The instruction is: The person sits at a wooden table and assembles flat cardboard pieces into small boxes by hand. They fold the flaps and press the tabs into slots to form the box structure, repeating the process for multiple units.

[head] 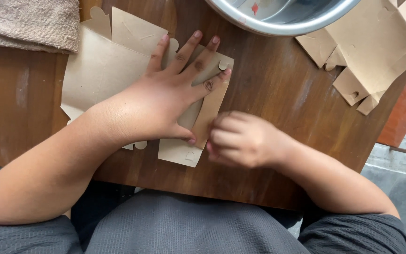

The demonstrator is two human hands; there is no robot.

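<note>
My left hand (165,101) lies spread, flattening the light, stiff cardboard box blank (104,70); my right hand (240,138), fingers curled, pinches its folded flap (207,115), best creased along that edge.

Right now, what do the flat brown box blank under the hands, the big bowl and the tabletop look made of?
Flat brown box blank: looks like kraft cardboard, matte, with die-cut tabs and fold creases. The left hand presses it flat; the right hand is at its folded flap.
Big round bowl: probably stainless steel, shiny with reflections on its rim.
Dark brown tabletop: seems to be varnished wood, with visible grain and a slight sheen.
</note>
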